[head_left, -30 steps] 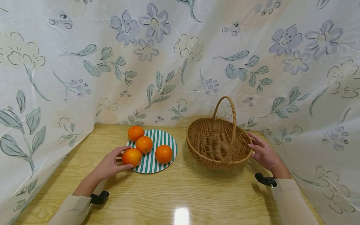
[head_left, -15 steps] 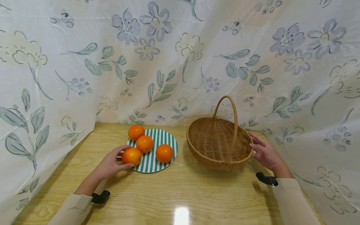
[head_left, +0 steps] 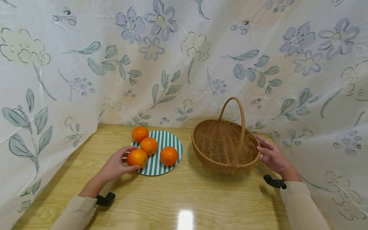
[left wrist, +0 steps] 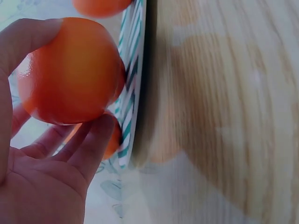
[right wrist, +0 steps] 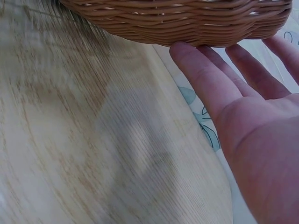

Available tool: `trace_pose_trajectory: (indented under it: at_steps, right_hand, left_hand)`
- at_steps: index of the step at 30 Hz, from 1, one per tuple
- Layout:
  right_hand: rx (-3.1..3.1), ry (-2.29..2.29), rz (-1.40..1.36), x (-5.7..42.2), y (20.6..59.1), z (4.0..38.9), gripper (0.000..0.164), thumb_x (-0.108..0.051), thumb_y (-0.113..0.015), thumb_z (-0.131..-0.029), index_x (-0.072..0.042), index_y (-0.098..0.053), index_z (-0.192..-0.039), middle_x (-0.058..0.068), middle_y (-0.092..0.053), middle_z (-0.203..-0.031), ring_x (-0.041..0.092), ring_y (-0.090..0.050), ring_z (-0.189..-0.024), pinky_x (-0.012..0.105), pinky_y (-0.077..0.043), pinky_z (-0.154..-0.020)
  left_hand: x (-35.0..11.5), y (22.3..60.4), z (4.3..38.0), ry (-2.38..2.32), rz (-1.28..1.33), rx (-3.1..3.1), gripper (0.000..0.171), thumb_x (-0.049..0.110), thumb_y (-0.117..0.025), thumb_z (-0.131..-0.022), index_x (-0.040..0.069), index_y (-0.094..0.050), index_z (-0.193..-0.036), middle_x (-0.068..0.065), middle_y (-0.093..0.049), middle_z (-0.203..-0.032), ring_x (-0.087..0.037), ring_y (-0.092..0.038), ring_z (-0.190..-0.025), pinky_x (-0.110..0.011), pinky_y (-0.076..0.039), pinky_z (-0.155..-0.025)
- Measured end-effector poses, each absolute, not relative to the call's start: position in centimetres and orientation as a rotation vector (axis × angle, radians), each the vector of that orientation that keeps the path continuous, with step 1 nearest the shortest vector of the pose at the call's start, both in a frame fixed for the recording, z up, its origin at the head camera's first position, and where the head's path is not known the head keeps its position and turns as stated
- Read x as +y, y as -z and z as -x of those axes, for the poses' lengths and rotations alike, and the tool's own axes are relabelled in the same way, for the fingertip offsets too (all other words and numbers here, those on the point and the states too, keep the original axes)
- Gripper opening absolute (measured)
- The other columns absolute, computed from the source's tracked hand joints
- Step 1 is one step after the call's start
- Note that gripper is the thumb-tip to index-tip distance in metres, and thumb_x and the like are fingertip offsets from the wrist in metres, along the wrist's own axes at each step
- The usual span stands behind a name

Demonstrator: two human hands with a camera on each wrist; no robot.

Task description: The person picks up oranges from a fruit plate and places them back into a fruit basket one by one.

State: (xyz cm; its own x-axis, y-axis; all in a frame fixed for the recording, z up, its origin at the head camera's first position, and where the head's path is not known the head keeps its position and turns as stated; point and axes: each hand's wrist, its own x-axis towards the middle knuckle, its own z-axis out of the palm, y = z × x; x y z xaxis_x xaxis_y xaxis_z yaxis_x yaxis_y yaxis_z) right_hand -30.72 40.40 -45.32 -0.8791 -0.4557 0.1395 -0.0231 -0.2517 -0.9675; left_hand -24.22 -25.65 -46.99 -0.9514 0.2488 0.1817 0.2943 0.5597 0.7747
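My left hand (head_left: 116, 164) holds an orange (head_left: 137, 158) at the left edge of a round plate (head_left: 157, 171) with green and white stripes. In the left wrist view, the thumb lies over one side of that orange (left wrist: 72, 70) and fingertips touch the opposite side. Two more oranges sit close behind it, one in the middle (head_left: 148, 146) and one farther back (head_left: 140, 134); another orange (head_left: 168, 156) stands apart at the plate's right. My right hand (head_left: 274, 159) touches the right rim of a wicker basket (head_left: 221, 140), its extended fingertips against the weave (right wrist: 196, 23).
The basket's tall arched handle (head_left: 241, 124) rises over its bowl. Both stand on a wood-grain table (head_left: 161, 198). Floral cloth (head_left: 172, 64) hangs behind and along both sides. A black wrist device shows on the left (head_left: 105, 199) and right (head_left: 274, 182) arms.
The orange in my left hand has shifted slightly right, closer to the middle orange. The whole head view has drifted a little; the right hand keeps its place at the basket.
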Motion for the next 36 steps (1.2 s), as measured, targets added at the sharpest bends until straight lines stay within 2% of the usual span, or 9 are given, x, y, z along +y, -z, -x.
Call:
trace_pose_trajectory:
  at_steps: [8, 16, 18, 24, 36]
  right_hand:
    - [1.675, 2.232, 0.596, 40.6, 45.5, 31.0, 0.061, 0.004, -0.031, -0.108, -0.007, -0.01, -0.165, -0.002, -0.049, -0.151, 0.012, -0.058, -0.132, 0.032, -0.057, -0.099]
    - [1.699, 2.217, 0.591, 40.4, 45.3, 30.9, 0.061, 0.004, -0.031, -0.108, -0.008, -0.012, -0.165, -0.002, -0.047, -0.152, 0.012, -0.056, -0.133, 0.032, -0.057, -0.099]
    - [1.708, 2.213, 0.586, 40.4, 45.3, 30.8, 0.061, 0.003, -0.032, -0.108, -0.008, -0.013, -0.165, -0.002, -0.047, -0.152, 0.012, -0.056, -0.133, 0.032, -0.057, -0.099]
    - [1.715, 2.212, 0.567, 40.3, 45.2, 30.5, 0.062, 0.003, -0.034, -0.108, -0.008, -0.012, -0.165, -0.002, -0.047, -0.151, 0.012, -0.057, -0.132, 0.032, -0.057, -0.099]
    - [1.742, 2.213, 0.538, 40.1, 44.9, 29.8, 0.063, 0.002, -0.036, -0.108, -0.008, -0.012, -0.165, -0.004, -0.047, -0.151, 0.01, -0.058, -0.131, 0.032, -0.057, -0.098]
  left_hand:
    - [-25.0, 45.8, 24.5, 1.526, 0.468, -2.678, 0.074, 0.028, -0.086, -0.084, 0.012, -0.048, -0.146, -0.014, -0.052, -0.147, -0.033, -0.06, -0.118, -0.029, -0.056, -0.098]
    - [-23.7, 43.8, 24.4, 1.649, 0.472, -2.621, 0.072, 0.027, -0.085, -0.085, 0.014, -0.049, -0.146, -0.011, -0.05, -0.148, -0.033, -0.058, -0.121, -0.017, -0.052, -0.096]
    - [-23.3, 43.4, 24.4, 1.672, 0.483, -2.605, 0.072, 0.026, -0.085, -0.086, 0.014, -0.048, -0.146, -0.012, -0.049, -0.149, -0.034, -0.058, -0.123, -0.018, -0.053, -0.097]
    - [-22.1, 42.3, 24.8, 1.733, 0.523, -2.581, 0.073, 0.024, -0.084, -0.086, 0.011, -0.047, -0.147, -0.014, -0.048, -0.151, -0.038, -0.056, -0.129, -0.033, -0.054, -0.103]
    - [-19.6, 40.5, 26.1, 1.832, 0.566, -2.538, 0.073, 0.023, -0.085, -0.086, 0.015, -0.047, -0.148, -0.01, -0.048, -0.151, -0.035, -0.055, -0.134, -0.032, -0.054, -0.104]
